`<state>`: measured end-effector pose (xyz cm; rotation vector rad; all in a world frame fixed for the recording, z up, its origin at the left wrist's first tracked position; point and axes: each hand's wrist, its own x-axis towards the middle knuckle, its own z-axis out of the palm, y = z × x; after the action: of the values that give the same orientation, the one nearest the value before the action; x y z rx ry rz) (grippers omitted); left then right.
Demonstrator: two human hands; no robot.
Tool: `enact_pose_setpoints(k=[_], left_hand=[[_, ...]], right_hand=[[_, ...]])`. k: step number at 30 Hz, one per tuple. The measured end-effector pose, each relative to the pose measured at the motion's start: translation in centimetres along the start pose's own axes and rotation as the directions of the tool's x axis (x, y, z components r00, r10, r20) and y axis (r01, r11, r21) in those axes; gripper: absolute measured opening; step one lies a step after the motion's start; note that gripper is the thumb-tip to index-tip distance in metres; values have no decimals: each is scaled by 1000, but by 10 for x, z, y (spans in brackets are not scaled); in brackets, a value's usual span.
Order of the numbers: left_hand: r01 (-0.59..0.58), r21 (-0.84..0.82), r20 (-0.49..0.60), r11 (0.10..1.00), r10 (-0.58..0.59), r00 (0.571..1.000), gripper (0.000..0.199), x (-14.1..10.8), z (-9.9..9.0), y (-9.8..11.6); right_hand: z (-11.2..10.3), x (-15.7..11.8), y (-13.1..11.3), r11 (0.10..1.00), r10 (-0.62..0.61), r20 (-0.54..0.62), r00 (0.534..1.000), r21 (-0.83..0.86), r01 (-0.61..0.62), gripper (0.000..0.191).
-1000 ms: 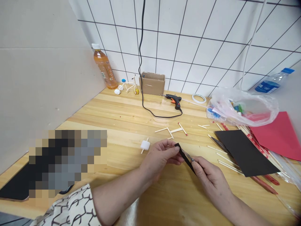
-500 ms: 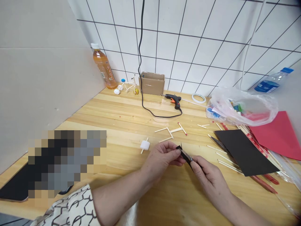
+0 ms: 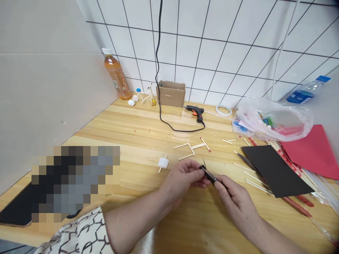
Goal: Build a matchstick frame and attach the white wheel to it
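Observation:
Between thumb and fingers, my left hand (image 3: 185, 178) pinches a small black piece (image 3: 201, 167). My right hand (image 3: 233, 194) is closed around scissors (image 3: 211, 176), whose blades lie along the black piece close to my left thumb. A thin dark tip sticks up just beyond the piece. Left of my left hand lies a white pad (image 3: 163, 162) with a stick through it. Beyond both hands, a frame of joined sticks (image 3: 194, 146) rests on the wooden table (image 3: 119, 127).
Black card (image 3: 278, 171), loose sticks and red card (image 3: 315, 151) lie at the right, below a plastic bag (image 3: 299, 120). A glue gun (image 3: 196, 112), cardboard box (image 3: 171, 94), tape roll (image 3: 224, 110), stick model (image 3: 144, 97) and orange bottle (image 3: 116, 76) stand or lie along the back.
The scissor blades have shifted slightly against the black piece, and the thin dark tip reaches a little higher. Both hands keep nearly the same place and grip.

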<state>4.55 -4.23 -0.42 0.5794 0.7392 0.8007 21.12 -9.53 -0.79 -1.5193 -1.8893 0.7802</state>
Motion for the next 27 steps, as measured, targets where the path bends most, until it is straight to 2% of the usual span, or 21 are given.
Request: enact_pose_setpoints(k=[27], left_hand=[[25, -24, 19, 999, -25, 1000, 32, 0, -1, 0]], right_hand=[[-1, 1, -3, 1000, -19, -57, 998, -17, 18, 26]])
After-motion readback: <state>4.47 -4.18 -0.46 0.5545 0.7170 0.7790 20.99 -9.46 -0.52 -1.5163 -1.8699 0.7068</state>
